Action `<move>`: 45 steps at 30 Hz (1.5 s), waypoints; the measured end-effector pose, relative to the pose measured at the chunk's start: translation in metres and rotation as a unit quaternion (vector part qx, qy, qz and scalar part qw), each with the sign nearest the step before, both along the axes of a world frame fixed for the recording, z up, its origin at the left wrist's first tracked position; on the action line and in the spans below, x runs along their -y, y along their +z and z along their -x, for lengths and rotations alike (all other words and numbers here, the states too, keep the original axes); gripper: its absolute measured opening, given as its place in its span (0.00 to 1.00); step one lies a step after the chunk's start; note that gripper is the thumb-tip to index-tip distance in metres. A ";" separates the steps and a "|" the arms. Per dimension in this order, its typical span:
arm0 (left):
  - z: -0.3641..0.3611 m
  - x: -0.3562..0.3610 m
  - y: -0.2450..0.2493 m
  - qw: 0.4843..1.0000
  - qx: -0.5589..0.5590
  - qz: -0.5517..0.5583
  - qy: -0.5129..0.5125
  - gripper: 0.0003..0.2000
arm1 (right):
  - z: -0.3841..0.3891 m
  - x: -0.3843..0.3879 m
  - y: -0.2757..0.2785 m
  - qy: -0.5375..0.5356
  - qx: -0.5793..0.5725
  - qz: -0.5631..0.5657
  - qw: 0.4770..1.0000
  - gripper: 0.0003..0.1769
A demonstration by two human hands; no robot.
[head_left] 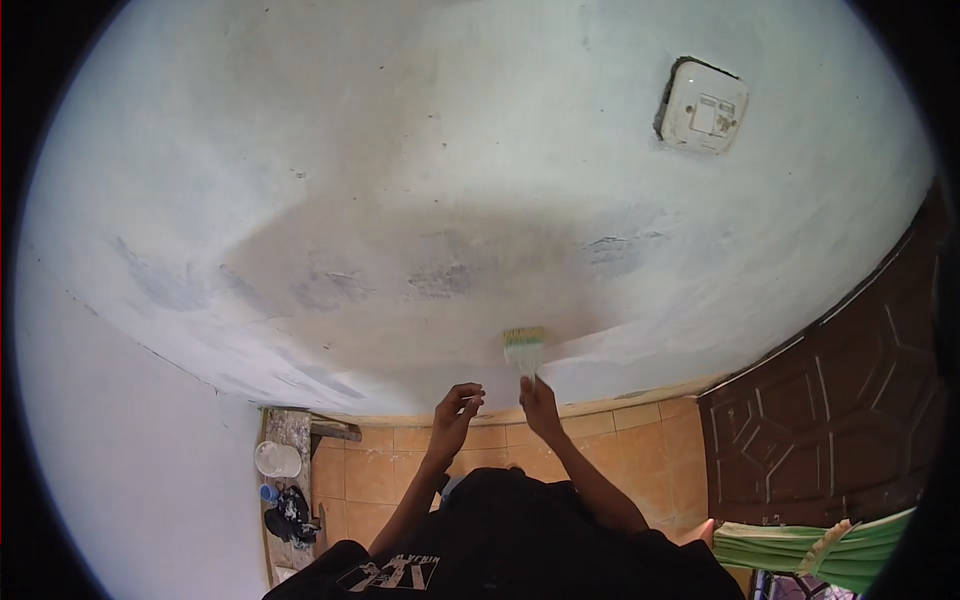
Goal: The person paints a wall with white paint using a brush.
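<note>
A flat paintbrush [523, 352] with a pale handle and light bristles is in my right hand [541, 410], its bristles pointing up in front of the wall. My fingers are wrapped around its handle. To the left of it, my left hand [456, 422] is raised with loosely bent fingers, a little apart, and no object shows in them. Both hands are close to the lower part of the white wall [480, 170], which has grey rough patches, small pits and shadows across it.
A white switch plate [707, 107] sits on the wall at upper right. A dark panelled door [820, 390] and green curtain [815, 553] are at right. On a wooden bench [290, 428] at left stand a white bucket [278, 459] and a blue cup [268, 492]. Orange tiles [370, 477] cover the floor.
</note>
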State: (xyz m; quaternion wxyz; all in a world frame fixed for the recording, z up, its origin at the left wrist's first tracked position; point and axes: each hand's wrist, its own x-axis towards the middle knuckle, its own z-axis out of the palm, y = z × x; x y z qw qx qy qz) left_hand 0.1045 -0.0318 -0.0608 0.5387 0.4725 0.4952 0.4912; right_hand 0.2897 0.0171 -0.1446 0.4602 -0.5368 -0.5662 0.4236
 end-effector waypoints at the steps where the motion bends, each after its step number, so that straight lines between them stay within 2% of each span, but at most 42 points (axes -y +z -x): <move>1: 0.002 0.004 -0.001 1.000 -0.001 0.003 0.008 0.12 | 0.002 0.011 0.003 0.009 -0.072 0.015 0.997 0.19; 3: 0.009 0.004 -0.004 1.000 -0.001 0.008 0.022 0.12 | 0.004 0.026 0.022 0.025 -0.217 0.041 0.975 0.20; 6: 0.011 0.013 -0.016 0.999 0.003 0.034 0.032 0.12 | 0.012 0.012 0.109 0.007 -0.133 -0.053 0.990 0.21; 9: 0.007 0.015 -0.013 0.999 0.007 0.037 0.028 0.12 | 0.011 -0.021 0.131 -0.008 -0.160 -0.064 0.985 0.22; 13: 0.006 0.010 -0.007 0.999 0.010 0.020 0.025 0.12 | -0.004 -0.008 0.048 -0.024 -0.039 -0.033 0.998 0.24; 15: 0.004 0.011 -0.007 0.999 0.016 0.015 0.028 0.12 | -0.008 0.021 0.035 -0.008 -0.046 0.018 0.999 0.25; 17: 0.004 0.011 -0.008 0.999 0.025 0.012 0.029 0.12 | -0.006 0.033 0.047 -0.008 -0.057 0.044 0.997 0.25; 20: 0.000 0.011 -0.005 1.000 0.010 0.023 0.012 0.11 | 0.002 0.021 0.098 0.022 -0.091 -0.016 0.995 0.24; 23: -0.005 0.008 -0.003 1.000 0.001 0.016 -0.008 0.11 | 0.006 -0.010 0.117 -0.017 -0.064 -0.066 0.996 0.24; 26: -0.006 0.004 -0.004 1.000 -0.011 -0.005 -0.025 0.11 | -0.001 -0.028 0.077 -0.038 0.011 -0.083 0.996 0.24; 29: -0.004 0.005 -0.001 1.000 0.000 -0.003 -0.027 0.13 | -0.001 0.004 0.035 -0.024 0.016 0.008 1.000 0.23; 31: 0.000 0.010 -0.001 1.000 0.010 0.008 -0.010 0.13 | -0.007 0.030 0.028 -0.015 -0.055 0.036 0.998 0.22; 32: 0.001 0.008 0.000 1.000 0.014 0.012 -0.003 0.13 | -0.010 0.032 0.028 -0.011 -0.091 0.049 0.995 0.21; 35: 0.005 0.010 -0.001 0.999 0.003 0.037 0.003 0.13 | -0.013 0.014 0.084 -0.040 -0.136 -0.075 0.987 0.23; 36: 0.004 0.011 -0.003 0.999 -0.003 0.038 -0.005 0.13 | -0.016 0.003 0.100 -0.055 -0.184 -0.070 0.979 0.24; 38: 0.003 0.010 -0.008 0.999 -0.015 0.038 -0.020 0.12 | -0.030 -0.009 0.142 -0.058 -0.178 -0.036 0.982 0.22; 41: -0.001 0.008 -0.014 0.997 -0.044 0.020 -0.066 0.11 | -0.040 -0.030 0.102 -0.082 -0.118 -0.082 0.986 0.27; 44: -0.008 0.006 -0.015 0.995 -0.049 0.004 -0.086 0.10 | -0.044 -0.006 0.026 -0.061 -0.052 -0.020 0.997 0.27; 45: -0.009 0.007 -0.013 0.995 -0.050 0.006 -0.088 0.10 | -0.042 0.014 0.023 -0.056 -0.067 0.033 0.996 0.27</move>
